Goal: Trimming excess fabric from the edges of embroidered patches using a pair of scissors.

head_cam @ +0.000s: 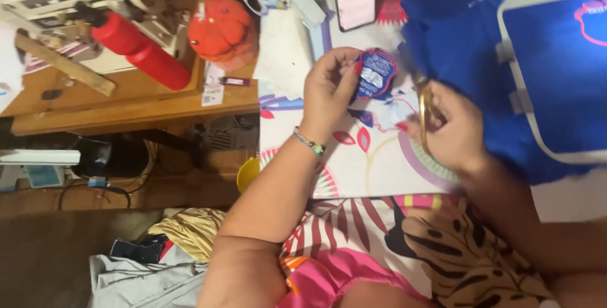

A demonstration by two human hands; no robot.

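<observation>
— Head view, item one?
— My left hand (pixel 329 86), fingers pinched shut on a blue embroidered patch (pixel 375 75), held above the patterned tablecloth (pixel 354 169).
— Item two?
— My right hand (pixel 452 128), closed through gold-handled scissors (pixel 425 109), just beside the patch.
— Surroundings?
— Blue fabric (pixel 468 55) at right; red bottle (pixel 142 49) and orange cap (pixel 221 30) on the wooden bench (pixel 126 102).

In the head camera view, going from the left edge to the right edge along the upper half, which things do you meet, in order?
Red bottle → orange cap → left hand → small blue patch held in its fingers → right hand with gold-handled scissors → blue fabric → blue bag with pale straps.
</observation>
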